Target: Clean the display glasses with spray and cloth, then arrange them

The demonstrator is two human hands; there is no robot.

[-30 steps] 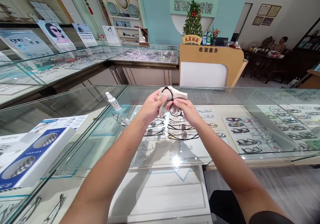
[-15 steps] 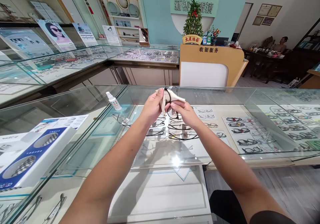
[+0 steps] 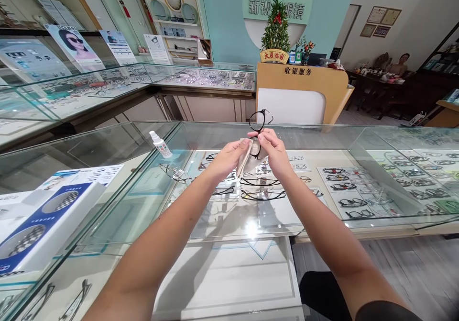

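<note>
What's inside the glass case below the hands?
Rows of eyeglasses, several on white panels. The left hand, right hand, both forearms and the beige cloth cover parts of it; whatever lies behind them can't be seen.

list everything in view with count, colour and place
held glasses: 1, black, centre, one lens above the other
cloth: 1, beige, centre, at the lower lens
glass cases: several, clear, front and back left
bottle: 1, white, on a front case, left of centre
displayed glasses: many, often dark, inside the cases
box: 1, blue and white, lower left
posters: at least 4, mostly pale blue and white, upper left
cash desk: 1, wood-coloured and white, back centre
plant: 1, green, on the desk
framed papers: 4, mostly cream, upper right wall
another person: 1, clothing unclear, back right
left hand: 1, bare, holding the cloth
right hand: 1, bare, holding the glasses
</note>
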